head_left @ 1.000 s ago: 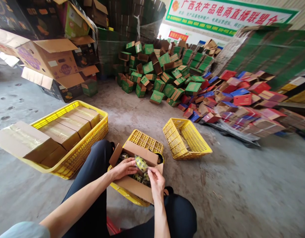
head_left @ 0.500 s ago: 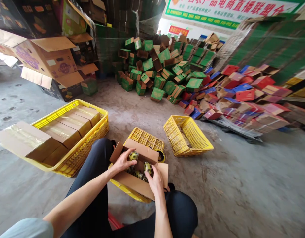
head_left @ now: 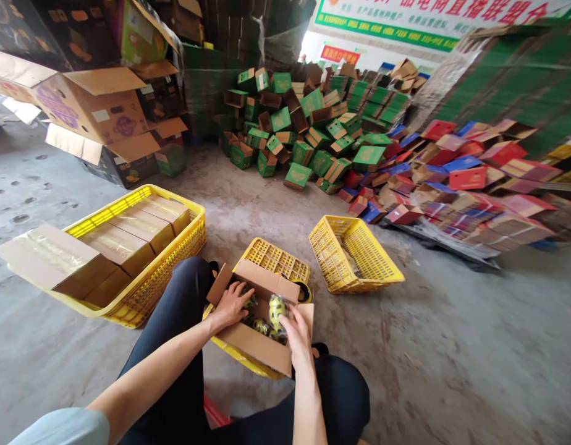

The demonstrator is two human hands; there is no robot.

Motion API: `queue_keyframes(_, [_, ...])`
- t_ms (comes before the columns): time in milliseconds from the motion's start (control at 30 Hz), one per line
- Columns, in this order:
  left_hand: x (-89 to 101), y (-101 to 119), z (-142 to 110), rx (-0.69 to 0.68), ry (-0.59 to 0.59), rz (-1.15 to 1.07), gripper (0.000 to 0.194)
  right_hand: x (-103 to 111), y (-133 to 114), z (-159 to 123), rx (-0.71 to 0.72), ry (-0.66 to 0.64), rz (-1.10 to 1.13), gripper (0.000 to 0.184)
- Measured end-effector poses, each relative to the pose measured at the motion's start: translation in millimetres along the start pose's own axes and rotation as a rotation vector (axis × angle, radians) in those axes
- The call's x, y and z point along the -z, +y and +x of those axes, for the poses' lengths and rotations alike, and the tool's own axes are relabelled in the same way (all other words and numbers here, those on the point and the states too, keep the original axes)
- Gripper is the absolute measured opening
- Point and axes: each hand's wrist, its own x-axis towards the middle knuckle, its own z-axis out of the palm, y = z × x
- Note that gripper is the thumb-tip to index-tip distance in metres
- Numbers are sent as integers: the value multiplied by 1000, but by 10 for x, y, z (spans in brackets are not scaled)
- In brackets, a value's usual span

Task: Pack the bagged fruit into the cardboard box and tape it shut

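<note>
While the right hand (head_left: pixel 298 334) held a wrapped, spotted item (head_left: pixel 275 306), the left hand (head_left: pixel 230 307) spread inside the carton (head_left: pixel 255 351), grip unclear; a one-o'clock banner (head_left: pixel 434 23) read “电商直播联盟仓”.

Far beyond the right fingers (head_left: pixel 292 324), above and to their right, the green-edged white banner (head_left: pixel 434 26) reads 电商直播联盟仓 in large red characters, partly cut off on top; its smaller line includes 电商运营团队. The red sign (head_left: pixel 340 56) beneath and the purple-printed carton (head_left: pixel 102 117), beyond the fingers leftward, are too blurred to read.
</note>
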Motion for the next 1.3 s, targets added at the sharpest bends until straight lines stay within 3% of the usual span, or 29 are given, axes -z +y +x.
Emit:
queue_keyframes(100, [23,83,-39,6,73,-10,72,-21,-51,-93,-93,-115,295,49])
queue_keyframes(200, [122,179,-63,-75,144,-168,58,-98,-78,-139,-203,-192,522,40])
queue_keyframes(267, [189,237,-76,-169,68,-394,60,-143,-84,-148,-233,-230,571,37])
queue_keyframes(333, [229,291,-95,-209,-83,-709,71,-175,-81,-159,-244,-267,590,36])
queue_keyframes(433, [246,360,-133,-140,-266,-1149,82,-199,-71,-188,-253,-308,551,36])
queue_keyframes(500, [252,387,-150,-95,-298,-1293,77,-207,-69,-204,-249,-328,510,38])
queue_keyframes(700, [251,382,-136,2,-121,-1378,60,-209,-107,-194,-202,-287,507,53])
queue_keyframes(867, [239,402,-129,152,-1,-1459,84,-225,-119,-193,-154,-239,429,54])
queue_keyframes(967, [270,420,-146,176,-55,-1463,90,-217,-112,-181,-130,-191,375,47])
queue_keyframes(1300, [239,385,-132,83,-193,-1524,76,-106,-94,-101,-80,-72,411,41])
